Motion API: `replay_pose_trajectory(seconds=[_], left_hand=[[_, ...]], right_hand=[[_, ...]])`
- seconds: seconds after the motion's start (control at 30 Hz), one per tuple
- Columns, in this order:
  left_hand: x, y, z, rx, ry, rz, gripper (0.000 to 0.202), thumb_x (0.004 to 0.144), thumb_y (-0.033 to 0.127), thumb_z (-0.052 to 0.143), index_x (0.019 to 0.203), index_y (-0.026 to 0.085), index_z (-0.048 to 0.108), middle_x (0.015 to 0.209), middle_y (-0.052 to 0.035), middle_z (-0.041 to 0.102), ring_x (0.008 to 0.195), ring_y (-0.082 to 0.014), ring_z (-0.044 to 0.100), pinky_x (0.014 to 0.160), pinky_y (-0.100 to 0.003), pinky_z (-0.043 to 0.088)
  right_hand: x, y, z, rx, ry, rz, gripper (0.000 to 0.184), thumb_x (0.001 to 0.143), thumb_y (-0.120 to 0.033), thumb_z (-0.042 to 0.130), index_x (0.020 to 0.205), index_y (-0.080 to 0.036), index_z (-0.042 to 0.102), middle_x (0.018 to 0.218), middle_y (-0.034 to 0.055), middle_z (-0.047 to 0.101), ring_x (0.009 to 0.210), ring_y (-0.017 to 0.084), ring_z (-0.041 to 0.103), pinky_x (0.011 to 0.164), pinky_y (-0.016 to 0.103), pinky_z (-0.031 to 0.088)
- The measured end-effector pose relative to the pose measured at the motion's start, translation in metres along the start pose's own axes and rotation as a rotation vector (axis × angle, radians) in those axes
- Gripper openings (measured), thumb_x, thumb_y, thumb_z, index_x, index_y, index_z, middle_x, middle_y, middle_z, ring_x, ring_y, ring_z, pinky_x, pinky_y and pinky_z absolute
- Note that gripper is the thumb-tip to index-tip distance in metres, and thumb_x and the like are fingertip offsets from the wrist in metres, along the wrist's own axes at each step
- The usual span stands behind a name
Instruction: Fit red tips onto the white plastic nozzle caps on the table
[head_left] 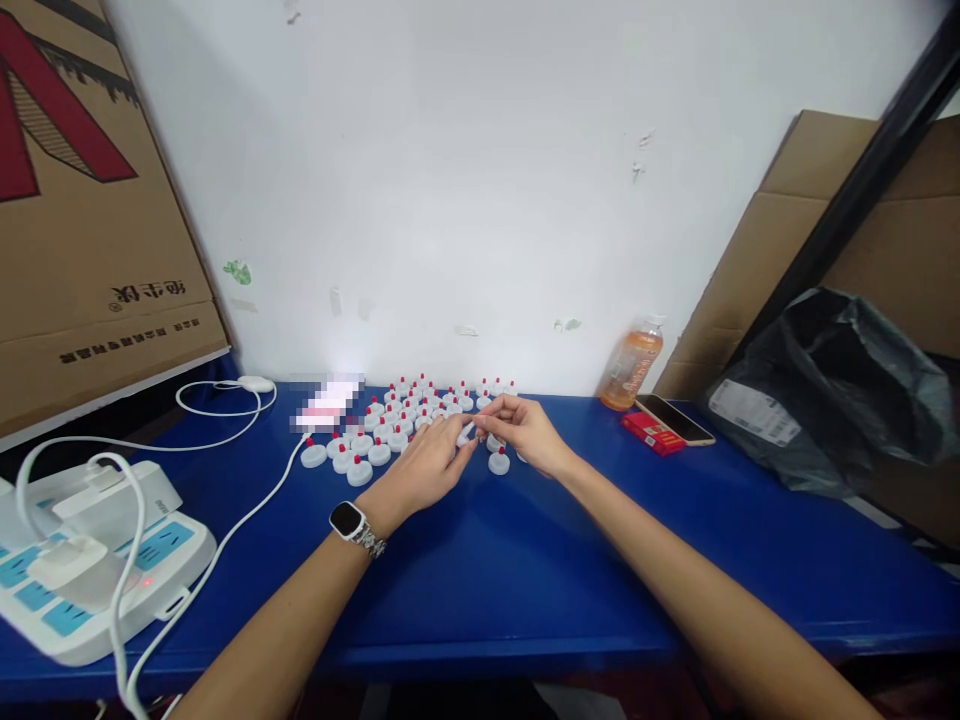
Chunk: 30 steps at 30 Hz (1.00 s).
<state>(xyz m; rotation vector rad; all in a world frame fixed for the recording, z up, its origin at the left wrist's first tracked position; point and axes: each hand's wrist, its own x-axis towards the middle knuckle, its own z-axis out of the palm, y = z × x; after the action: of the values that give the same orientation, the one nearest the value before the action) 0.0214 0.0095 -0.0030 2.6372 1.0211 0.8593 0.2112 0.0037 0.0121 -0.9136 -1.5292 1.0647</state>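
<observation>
Many white round caps with small red tips (359, 471) stand upright on the blue table, spread across its back middle. Between my two hands is one white cap (466, 432), tilted and partly covered by fingers. My left hand (427, 460), with a watch on its wrist, has its thumb and fingers closed on that cap. My right hand (525, 432) meets it from the right, thumb and forefinger pinched together at the cap's upper end. What lies inside that pinch is hidden. Just below my right hand stands another red-tipped cap (499, 461).
A white power strip (180, 560) with plugs and cables lies at the left, beside a large carton (97, 250). A lit phone (330, 400) is charging at the back. At the right are an orange drink bottle (631, 368), a red box (651, 433), another phone (679, 420) and a dark plastic bag (832, 390).
</observation>
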Motion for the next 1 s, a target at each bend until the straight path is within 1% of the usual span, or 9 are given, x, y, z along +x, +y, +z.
replay_pose_trajectory(seconds=[0.1, 0.23, 0.33, 0.43, 0.53, 0.67, 0.77, 0.83, 1.0], left_hand=[[-0.002, 0.001, 0.002, -0.021, -0.014, 0.028, 0.036, 0.102, 0.039, 0.035, 0.131, 0.021, 0.046, 0.122, -0.0114, 0.062, 0.115, -0.0262, 0.059, 0.097, -0.046, 0.048], [-0.004, 0.001, 0.003, -0.03, -0.008, 0.029, 0.057, 0.102, 0.04, 0.036, 0.151, 0.015, 0.021, 0.151, -0.02, 0.04, 0.141, -0.0281, 0.04, 0.113, -0.049, 0.038], [-0.005, 0.004, 0.001, -0.057, -0.008, 0.039, 0.062, 0.102, 0.039, 0.035, 0.155, 0.017, 0.01, 0.158, -0.0188, 0.03, 0.146, -0.0268, 0.031, 0.117, -0.048, 0.034], [-0.003, 0.005, 0.0, -0.068, 0.001, 0.054, 0.064, 0.102, 0.037, 0.036, 0.156, 0.02, 0.007, 0.158, -0.018, 0.03, 0.145, -0.0268, 0.034, 0.116, -0.048, 0.035], [0.0, -0.001, 0.0, -0.023, 0.029, 0.03, 0.068, 0.1, 0.04, 0.042, 0.155, 0.019, 0.008, 0.147, -0.0192, 0.043, 0.137, -0.0291, 0.044, 0.111, -0.049, 0.039], [0.004, -0.016, -0.001, 0.061, 0.103, -0.029, 0.07, 0.095, 0.047, 0.052, 0.152, 0.019, 0.022, 0.138, -0.0167, 0.05, 0.129, -0.0308, 0.047, 0.109, -0.052, 0.039], [0.004, -0.021, -0.005, 0.074, 0.115, -0.03, 0.048, 0.098, 0.041, 0.046, 0.141, 0.021, 0.039, 0.131, -0.0129, 0.053, 0.123, -0.0276, 0.05, 0.106, -0.048, 0.041], [0.004, -0.021, -0.007, 0.077, 0.123, -0.035, 0.041, 0.098, 0.039, 0.044, 0.135, 0.021, 0.045, 0.128, -0.0116, 0.055, 0.12, -0.0272, 0.051, 0.104, -0.048, 0.042], [0.004, -0.018, -0.008, 0.089, 0.117, -0.017, 0.035, 0.098, 0.038, 0.045, 0.129, 0.022, 0.05, 0.122, -0.0102, 0.055, 0.116, -0.0271, 0.052, 0.101, -0.047, 0.043]], right_hand=[[0.001, -0.002, -0.002, -0.008, -0.043, 0.042, 0.038, 0.069, -0.049, 0.08, 0.073, -0.017, 0.062, 0.067, 0.0018, 0.068, 0.057, 0.01, 0.058, 0.053, 0.023, 0.045], [0.004, -0.006, -0.003, -0.05, -0.075, 0.033, 0.039, 0.07, -0.05, 0.079, 0.07, -0.017, 0.059, 0.063, 0.0004, 0.066, 0.053, 0.009, 0.054, 0.051, 0.022, 0.042], [0.004, -0.011, -0.001, -0.081, -0.103, 0.022, 0.039, 0.072, -0.05, 0.078, 0.07, -0.017, 0.058, 0.062, -0.0003, 0.064, 0.051, 0.009, 0.053, 0.049, 0.022, 0.041], [0.002, -0.015, 0.0, -0.102, -0.161, 0.031, 0.038, 0.073, -0.049, 0.077, 0.071, -0.017, 0.056, 0.064, 0.0003, 0.065, 0.054, 0.01, 0.055, 0.052, 0.023, 0.043], [0.007, -0.014, -0.009, -0.156, -0.141, -0.005, 0.034, 0.077, -0.047, 0.072, 0.073, -0.018, 0.055, 0.066, 0.0011, 0.065, 0.059, 0.012, 0.059, 0.056, 0.024, 0.046], [0.04, -0.008, -0.036, -0.478, 0.155, -0.103, 0.018, 0.084, -0.035, 0.063, 0.08, -0.017, 0.06, 0.069, 0.0014, 0.066, 0.061, 0.013, 0.059, 0.057, 0.023, 0.044], [0.073, 0.001, -0.05, -0.821, 0.059, 0.005, 0.006, 0.08, -0.019, 0.061, 0.079, -0.014, 0.065, 0.07, 0.0036, 0.069, 0.063, 0.013, 0.061, 0.059, 0.022, 0.044], [0.091, 0.01, -0.049, -1.014, -0.047, 0.044, 0.009, 0.076, -0.012, 0.061, 0.08, -0.013, 0.069, 0.075, 0.0053, 0.072, 0.069, 0.014, 0.064, 0.063, 0.022, 0.045], [0.114, 0.027, -0.035, -1.161, -0.114, 0.093, 0.017, 0.069, -0.006, 0.063, 0.08, -0.013, 0.074, 0.083, 0.0083, 0.075, 0.076, 0.017, 0.066, 0.066, 0.022, 0.044]])
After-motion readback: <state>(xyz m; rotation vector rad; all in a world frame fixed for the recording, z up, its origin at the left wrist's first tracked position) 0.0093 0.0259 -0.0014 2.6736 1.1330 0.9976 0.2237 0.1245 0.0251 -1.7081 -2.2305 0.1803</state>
